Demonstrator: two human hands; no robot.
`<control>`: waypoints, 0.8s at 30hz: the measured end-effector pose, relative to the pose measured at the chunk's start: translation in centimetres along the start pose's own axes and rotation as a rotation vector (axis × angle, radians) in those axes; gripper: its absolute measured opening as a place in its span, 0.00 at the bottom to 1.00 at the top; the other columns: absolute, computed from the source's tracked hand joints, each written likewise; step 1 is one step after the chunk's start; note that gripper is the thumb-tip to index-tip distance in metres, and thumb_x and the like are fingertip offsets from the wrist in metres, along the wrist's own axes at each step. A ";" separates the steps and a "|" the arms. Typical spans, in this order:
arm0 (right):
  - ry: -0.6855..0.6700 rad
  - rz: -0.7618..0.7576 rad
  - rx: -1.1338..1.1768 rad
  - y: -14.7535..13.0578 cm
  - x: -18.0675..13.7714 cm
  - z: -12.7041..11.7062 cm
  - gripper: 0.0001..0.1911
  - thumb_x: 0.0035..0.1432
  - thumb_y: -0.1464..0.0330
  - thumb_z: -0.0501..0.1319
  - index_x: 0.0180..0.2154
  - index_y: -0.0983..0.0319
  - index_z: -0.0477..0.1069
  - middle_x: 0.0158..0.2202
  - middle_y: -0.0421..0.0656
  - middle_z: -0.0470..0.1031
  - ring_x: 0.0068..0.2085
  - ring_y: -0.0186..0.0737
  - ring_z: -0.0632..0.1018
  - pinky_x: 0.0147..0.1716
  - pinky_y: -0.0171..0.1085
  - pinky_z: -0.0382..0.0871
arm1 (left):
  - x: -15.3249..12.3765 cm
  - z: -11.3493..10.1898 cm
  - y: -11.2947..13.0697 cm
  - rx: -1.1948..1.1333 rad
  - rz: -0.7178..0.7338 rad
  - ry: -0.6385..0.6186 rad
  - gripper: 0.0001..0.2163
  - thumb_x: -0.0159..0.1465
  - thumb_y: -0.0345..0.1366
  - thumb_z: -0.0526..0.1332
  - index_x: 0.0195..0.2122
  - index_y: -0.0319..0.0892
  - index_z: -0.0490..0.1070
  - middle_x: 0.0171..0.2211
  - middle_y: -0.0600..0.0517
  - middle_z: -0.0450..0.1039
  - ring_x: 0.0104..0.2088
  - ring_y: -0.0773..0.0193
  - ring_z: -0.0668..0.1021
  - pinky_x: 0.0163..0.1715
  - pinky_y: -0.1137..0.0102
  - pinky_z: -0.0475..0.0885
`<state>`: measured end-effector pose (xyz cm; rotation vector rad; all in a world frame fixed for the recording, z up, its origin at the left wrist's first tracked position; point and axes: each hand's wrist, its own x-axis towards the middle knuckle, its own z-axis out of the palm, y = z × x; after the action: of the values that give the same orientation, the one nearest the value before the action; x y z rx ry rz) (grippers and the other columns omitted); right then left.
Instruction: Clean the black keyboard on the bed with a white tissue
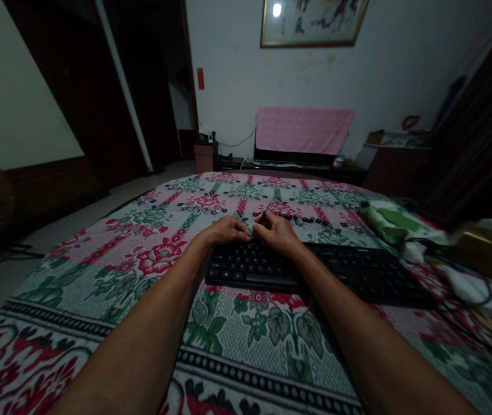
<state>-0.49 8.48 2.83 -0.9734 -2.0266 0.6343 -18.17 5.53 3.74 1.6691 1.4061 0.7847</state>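
Observation:
A black keyboard [358, 265] lies on the floral tablecloth [246, 323]. My left hand [227, 229] is at its upper left edge, thumb and fingers drawn together in a pinch; whatever may be between them is too small to see. My right hand [277, 231] rests over the upper keys, its fingertips nearly meeting those of the left. Its fingers are closed, and a small dark thing shows at them, too unclear to name. Behind the keyboard, several small black pieces [310, 219], which look like keycaps, lie in a row on the cloth.
To the right lie a green-and-white soft packet [397, 222], crumpled white items [466, 285], a dark cable [457, 323] and a gold-brown box [488, 251]. Beyond the table, a pink cloth [304, 131] covers a screen on a low cabinet by the wall.

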 end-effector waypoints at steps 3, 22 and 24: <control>0.021 0.007 0.022 0.3 0.1 0.1 0.07 0.50 0.69 0.59 0.34 0.62 0.69 0.28 0.40 0.75 0.31 0.35 0.75 0.32 0.33 0.68 | 0.1 0.0 0.0 -0.014 -0.008 -0.002 0.11 0.42 0.38 0.67 0.26 0.37 0.77 0.19 0.57 0.70 0.22 0.71 0.66 0.23 0.75 0.59; 0.232 0.226 -0.171 1.3 -0.4 -0.9 0.06 0.52 0.68 0.57 0.34 0.61 0.69 0.29 0.42 0.77 0.34 0.39 0.77 0.38 0.36 0.68 | 1.5 0.3 -0.1 0.066 -0.185 0.291 0.03 0.49 0.31 0.65 0.25 0.37 0.77 0.16 0.57 0.69 0.19 0.72 0.67 0.21 0.76 0.62; 0.231 0.234 -0.185 1.2 -0.3 -0.9 0.06 0.52 0.69 0.58 0.35 0.62 0.69 0.30 0.42 0.77 0.34 0.39 0.78 0.39 0.36 0.68 | 2.2 0.3 0.2 0.195 -0.217 0.276 0.03 0.48 0.31 0.65 0.24 0.37 0.77 0.15 0.56 0.68 0.19 0.71 0.67 0.20 0.76 0.61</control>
<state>0.87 9.01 2.29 -1.3430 -1.8045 0.4364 -17.39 7.58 3.65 1.5585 1.8732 0.7951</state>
